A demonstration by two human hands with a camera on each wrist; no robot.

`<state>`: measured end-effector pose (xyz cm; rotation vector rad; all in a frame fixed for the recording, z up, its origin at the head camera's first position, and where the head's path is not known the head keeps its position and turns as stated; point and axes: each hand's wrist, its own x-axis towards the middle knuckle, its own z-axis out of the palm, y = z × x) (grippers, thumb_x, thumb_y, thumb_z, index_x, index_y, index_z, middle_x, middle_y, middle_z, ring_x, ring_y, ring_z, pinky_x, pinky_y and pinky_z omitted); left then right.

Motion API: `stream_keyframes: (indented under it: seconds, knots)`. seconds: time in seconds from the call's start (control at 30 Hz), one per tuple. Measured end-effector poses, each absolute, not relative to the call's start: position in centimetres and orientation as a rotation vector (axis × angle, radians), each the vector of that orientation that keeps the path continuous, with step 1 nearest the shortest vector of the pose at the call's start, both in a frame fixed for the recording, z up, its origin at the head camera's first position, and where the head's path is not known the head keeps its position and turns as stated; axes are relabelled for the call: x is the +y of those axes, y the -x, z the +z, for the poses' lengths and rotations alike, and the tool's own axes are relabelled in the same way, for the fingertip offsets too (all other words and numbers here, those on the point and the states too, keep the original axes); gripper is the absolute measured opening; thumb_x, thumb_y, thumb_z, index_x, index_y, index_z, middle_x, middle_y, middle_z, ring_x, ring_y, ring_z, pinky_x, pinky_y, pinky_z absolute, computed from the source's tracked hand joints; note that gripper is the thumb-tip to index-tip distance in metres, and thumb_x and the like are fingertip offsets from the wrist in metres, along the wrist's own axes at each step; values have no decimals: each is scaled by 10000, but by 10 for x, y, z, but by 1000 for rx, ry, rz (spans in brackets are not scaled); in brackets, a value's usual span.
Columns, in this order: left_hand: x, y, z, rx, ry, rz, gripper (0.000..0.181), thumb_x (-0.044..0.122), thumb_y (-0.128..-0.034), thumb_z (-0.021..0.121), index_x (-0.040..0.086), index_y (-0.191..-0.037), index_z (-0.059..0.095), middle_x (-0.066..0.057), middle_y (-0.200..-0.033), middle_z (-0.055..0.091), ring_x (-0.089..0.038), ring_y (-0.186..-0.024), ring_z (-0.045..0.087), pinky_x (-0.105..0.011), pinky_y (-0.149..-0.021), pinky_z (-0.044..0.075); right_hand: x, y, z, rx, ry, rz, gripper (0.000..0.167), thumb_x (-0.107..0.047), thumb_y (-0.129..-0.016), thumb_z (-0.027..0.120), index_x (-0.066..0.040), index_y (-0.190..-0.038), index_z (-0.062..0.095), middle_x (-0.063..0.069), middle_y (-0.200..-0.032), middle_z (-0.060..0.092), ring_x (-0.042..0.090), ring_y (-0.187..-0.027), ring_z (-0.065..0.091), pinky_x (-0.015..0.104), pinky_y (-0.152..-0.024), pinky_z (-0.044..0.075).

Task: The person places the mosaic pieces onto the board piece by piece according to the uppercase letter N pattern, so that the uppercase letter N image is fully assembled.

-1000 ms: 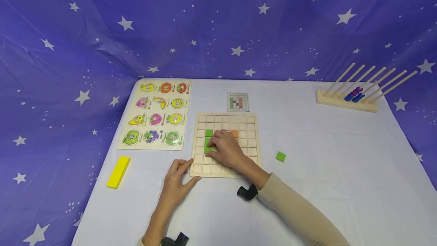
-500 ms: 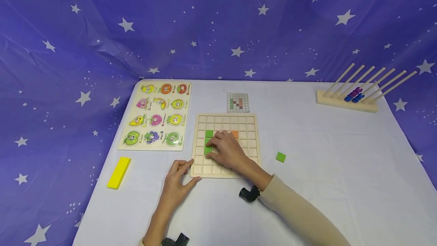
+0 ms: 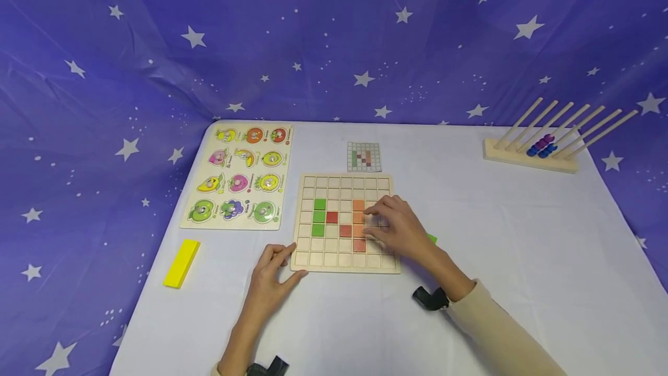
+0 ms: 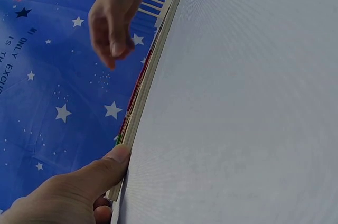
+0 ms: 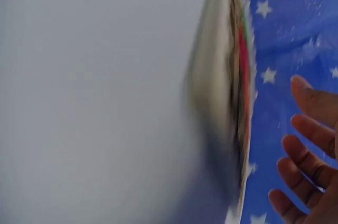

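A wooden grid board (image 3: 316, 259) lies on the white table, holding a column of green tiles (image 3: 319, 217), a diagonal of red tiles (image 3: 345, 231) and a column of orange tiles (image 3: 358, 206). At its near left corner, my left hand (image 3: 268, 284) grips the board between thumb and fingers; in the left wrist view the thumb (image 4: 100, 174) presses the edge. Over the board's right side hovers my right hand (image 3: 402, 228), fingers loosely bent, nothing visible in them. The right wrist view shows those fingers (image 5: 311, 155) apart. A loose green tile (image 3: 432, 238) is partly hidden behind that hand.
Behind the board lies a small pattern card (image 3: 364, 157). A fruit peg puzzle (image 3: 242, 170) sits to the left, with a yellow block (image 3: 181, 264) nearer me. At the far right stands a wooden rack (image 3: 529, 157) with pegs and several beads.
My right hand has left the green tiles and moved right across the board, uncovering the red and orange tiles. It now partly covers the loose green tile. My left hand has stayed put.
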<state>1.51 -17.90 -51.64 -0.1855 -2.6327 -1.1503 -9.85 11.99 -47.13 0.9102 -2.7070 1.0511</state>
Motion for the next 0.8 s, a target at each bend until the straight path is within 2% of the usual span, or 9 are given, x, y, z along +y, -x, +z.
stream_keyframes:
  seconds: [0.37,0.53,0.8]
  knots:
    - [-182,-15,-519,-2611,198,-1148,642,132,-658,908,41,-1243,660,-28,-1047,547,-83,-858,487,-114,-738,380,193,85,-476,-2813,-791,972,407,-239,-738,865,-123,-1092,700,4,-1027,645,161,-952,503,396,-845,400]
    - [-182,-15,-520,-2610,198,-1156,635,139,-665,906,45,-1244,661,-25,-1051,549,-84,-860,488,-116,-737,383,213,82,-479,-2854,-741,928,424,-252,-730,872,-123,-1089,686,-7,-1020,632,158,-932,496,355,-797,400]
    - [-180,-14,-520,-2617,199,-1156,634,155,-671,904,50,-1247,660,-18,-1042,550,-83,-856,487,-111,-727,376,237,75,-489,-2882,-718,840,466,-230,-686,897,-102,-1072,668,-5,-964,595,140,-910,463,324,-794,371]
